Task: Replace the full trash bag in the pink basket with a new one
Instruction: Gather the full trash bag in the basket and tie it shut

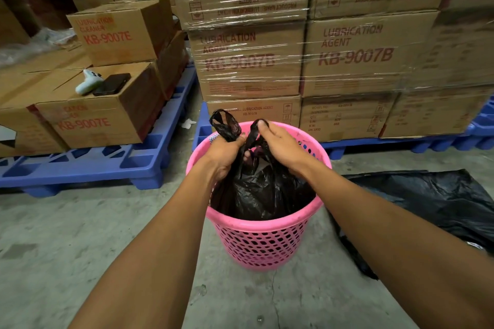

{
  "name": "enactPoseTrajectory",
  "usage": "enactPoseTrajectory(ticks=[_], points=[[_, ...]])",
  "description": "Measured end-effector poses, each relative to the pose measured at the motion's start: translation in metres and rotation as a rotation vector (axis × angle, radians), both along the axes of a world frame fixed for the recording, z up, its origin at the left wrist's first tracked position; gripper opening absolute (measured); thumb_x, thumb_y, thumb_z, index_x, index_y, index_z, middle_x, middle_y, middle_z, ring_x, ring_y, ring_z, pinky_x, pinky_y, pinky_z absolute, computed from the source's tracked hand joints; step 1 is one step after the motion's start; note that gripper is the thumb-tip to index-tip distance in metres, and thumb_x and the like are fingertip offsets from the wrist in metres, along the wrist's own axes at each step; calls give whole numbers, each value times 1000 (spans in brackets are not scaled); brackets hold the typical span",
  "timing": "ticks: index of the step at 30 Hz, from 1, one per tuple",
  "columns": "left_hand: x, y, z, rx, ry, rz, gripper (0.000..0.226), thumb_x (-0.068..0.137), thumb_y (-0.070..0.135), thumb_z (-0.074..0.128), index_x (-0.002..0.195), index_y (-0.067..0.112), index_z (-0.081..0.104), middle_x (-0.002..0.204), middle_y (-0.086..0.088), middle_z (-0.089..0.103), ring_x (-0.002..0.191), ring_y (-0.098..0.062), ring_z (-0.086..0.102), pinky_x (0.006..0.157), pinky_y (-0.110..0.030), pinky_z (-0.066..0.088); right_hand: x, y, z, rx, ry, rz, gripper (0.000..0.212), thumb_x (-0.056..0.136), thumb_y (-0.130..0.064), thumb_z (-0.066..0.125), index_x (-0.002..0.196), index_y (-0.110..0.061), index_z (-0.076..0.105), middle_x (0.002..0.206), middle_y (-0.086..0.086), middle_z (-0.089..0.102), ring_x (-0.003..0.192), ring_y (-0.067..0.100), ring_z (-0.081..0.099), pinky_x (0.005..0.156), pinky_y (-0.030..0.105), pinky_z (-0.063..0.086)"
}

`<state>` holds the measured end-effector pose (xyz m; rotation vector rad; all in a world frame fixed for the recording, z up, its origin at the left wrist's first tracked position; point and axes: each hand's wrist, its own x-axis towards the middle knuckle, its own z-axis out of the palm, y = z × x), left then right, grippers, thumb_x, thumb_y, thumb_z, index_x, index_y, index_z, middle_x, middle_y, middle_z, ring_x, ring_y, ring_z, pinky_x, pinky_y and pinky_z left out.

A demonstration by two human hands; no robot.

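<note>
**Both hands on the bag handles over the basket**

Nearest me, my two forearms reach in over the concrete floor (80,235). My left hand (227,152) is clenched round one handle of the bag (262,195), the black loop sticking up past my knuckles. My right hand (280,144) grips the other handle, fingers curled over it. The bag sits inside the pink basket (262,243), its black plastic showing through the mesh holes; the basket stands upright on the floor between my arms.

Just right of the basket a second black bag (433,200) lies flat and crumpled on the floor.

Behind, blue pallets (80,168) carry cartons. On the left stack I read "LUBRICATION CLEANER KB-9007E" in red on the upper carton (120,32); a lower carton (88,115) shows "KB-9007E" again, and on its top lie a dark phone (112,84) and a white object (88,83) touching it. Straight ahead, a shrink-wrapped stack (347,53) reads "LUBRICATION AGENT KB-9007B"; the top row's print is upside down
</note>
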<state>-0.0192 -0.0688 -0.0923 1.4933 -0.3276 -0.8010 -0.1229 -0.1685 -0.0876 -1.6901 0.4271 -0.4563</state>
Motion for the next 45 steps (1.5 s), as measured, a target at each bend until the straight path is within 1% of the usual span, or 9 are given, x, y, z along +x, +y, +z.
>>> enactPoseTrajectory(ticks=[4, 8, 13, 18, 24, 30, 37, 41, 45], points=[[5, -8, -1, 110, -133, 14, 29, 103, 24, 44, 110, 3, 63, 92, -12, 72, 79, -23, 70, 78, -40, 58, 15, -2, 11, 544, -238, -95, 49, 106, -39, 30, 96, -5, 63, 84, 9, 72, 79, 21, 69, 81, 36, 56], [17, -7, 10, 672, -860, 11, 21, 88, 16, 44, 97, 8, 61, 103, -4, 54, 113, -25, 49, 107, -50, 32, 18, -6, 22, 990, -446, -189, 46, 106, -36, 32, 68, -14, 46, 43, -5, 32, 38, 11, 29, 57, 26, 43], [21, 22, -7, 1137, -1232, -102, 30, 93, 17, 41, 109, 21, 65, 123, -7, 57, 124, -29, 39, 106, -57, 23, -1, -23, 4, -615, 207, -18, 38, 106, -31, 30, 79, -13, 50, 71, 8, 56, 66, 23, 52, 62, 32, 37], [24, 36, -22, 1226, -1394, -172, 38, 96, 16, 32, 110, 17, 67, 130, -7, 51, 125, -31, 34, 108, -55, 21, -14, -27, -22, -945, 663, 190, 39, 105, -32, 34, 104, -7, 64, 107, 19, 68, 96, 32, 61, 84, 35, 41], [15, 31, -15, 1189, -1254, -103, 29, 93, 17, 40, 105, 19, 66, 119, -8, 63, 117, -30, 47, 105, -49, 25, -11, -25, -1, -862, 727, 279, 31, 101, -27, 44, 123, -14, 61, 124, 11, 64, 112, 30, 57, 96, 36, 41], [-1, -7, 43, 350, -832, 73, 19, 89, 21, 62, 103, 9, 67, 95, -9, 69, 92, -29, 64, 78, -34, 49, -4, -18, 21, -298, 393, 248, 46, 73, 4, 68, 117, -8, 58, 96, 21, 72, 86, 39, 70, 85, 52, 57], [-23, -8, 65, -108, -744, -79, 21, 91, 28, 64, 106, 17, 54, 78, -8, 57, 71, -18, 55, 63, -32, 45, -1, -2, 27, -204, 229, 25, 24, 98, -23, 54, 76, -17, 60, 60, -4, 55, 49, 7, 48, 50, 22, 37], [-16, 20, 15, 84, -510, -268, 51, 86, 42, 70, 122, 14, 48, 103, 2, 59, 90, -11, 58, 69, -14, 47, 3, -1, 38, -21, 242, -53, 34, 103, -37, 42, 78, -18, 55, 65, -1, 44, 63, 16, 43, 66, 31, 38], [-16, 2, -57, 410, -717, -394, 81, 67, 77, 63, 132, 30, 51, 128, -4, 59, 122, -24, 52, 107, -44, 41, 20, 12, 52, 123, 227, 20, 23, 101, -37, 46, 95, -17, 56, 67, -3, 42, 61, 11, 41, 76, 41, 41]])
